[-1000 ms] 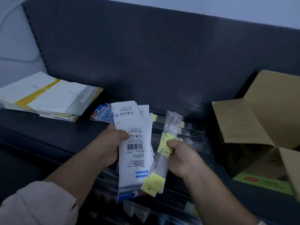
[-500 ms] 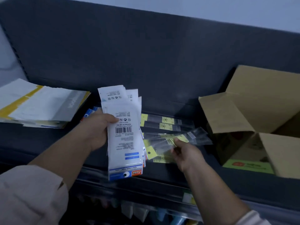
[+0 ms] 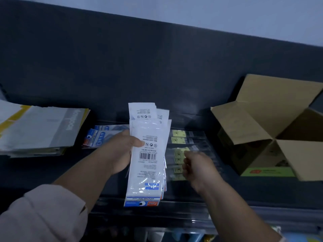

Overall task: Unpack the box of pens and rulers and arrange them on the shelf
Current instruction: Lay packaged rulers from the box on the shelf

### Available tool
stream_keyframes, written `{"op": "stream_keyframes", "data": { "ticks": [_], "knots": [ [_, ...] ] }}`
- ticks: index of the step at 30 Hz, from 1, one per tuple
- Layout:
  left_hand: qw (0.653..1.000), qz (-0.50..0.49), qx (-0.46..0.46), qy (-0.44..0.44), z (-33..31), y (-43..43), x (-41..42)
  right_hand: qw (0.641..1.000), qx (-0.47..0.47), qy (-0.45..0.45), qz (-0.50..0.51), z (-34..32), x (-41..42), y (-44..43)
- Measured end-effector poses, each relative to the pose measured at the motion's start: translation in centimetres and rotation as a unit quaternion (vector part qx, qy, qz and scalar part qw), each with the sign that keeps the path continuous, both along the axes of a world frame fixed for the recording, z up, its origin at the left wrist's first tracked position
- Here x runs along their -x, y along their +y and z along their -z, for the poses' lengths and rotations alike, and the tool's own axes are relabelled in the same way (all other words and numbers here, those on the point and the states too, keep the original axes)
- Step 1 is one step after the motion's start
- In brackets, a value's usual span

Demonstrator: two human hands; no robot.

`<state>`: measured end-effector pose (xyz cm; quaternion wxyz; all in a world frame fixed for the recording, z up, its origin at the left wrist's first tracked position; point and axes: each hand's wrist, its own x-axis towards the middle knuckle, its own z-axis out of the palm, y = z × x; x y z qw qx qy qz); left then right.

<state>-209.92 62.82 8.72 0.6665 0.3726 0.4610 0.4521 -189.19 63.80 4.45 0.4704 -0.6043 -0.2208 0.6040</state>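
the left grip [image 3: 118, 151] is clenched around a fanned bundle of white packets [image 3: 148, 165], thumb across the front near the barcode, and holds them upright above the front edge of the shelf [image 3: 227, 191]. the packets show their printed backs. the word "geometric" reads upside down on the blue band at their lower end.

the right grip [image 3: 199, 166] hangs just right of that bundle, over a row of clear sleeves with yellow labels [image 3: 181, 139] that lie flat across the middle of the shelf. its fingers look curled, but it is blurred and i cannot tell whether it has hold of a sleeve or only hovers over them.

behind the left wrist, a few blue-and-white packets [image 3: 99, 137] lie flat on the shelf, toward its back edge. at the shelf's left end sits a stack of white and yellow papers [image 3: 40, 130]. at the right end stands the cardboard box [image 3: 258, 123], its flaps open and one flap reaching toward the sleeves. a pale sleeve [image 3: 43, 215] covers the left forearm.
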Motion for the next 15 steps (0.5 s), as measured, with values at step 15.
{"op": "stream_keyframes", "data": {
  "ticks": [15],
  "knots": [
    [0.544,-0.028,-0.551,0.632,1.9,-0.7,1.6,0.940,0.008,0.215,-0.264,-6.2,2.2,0.3]
  ]
}}
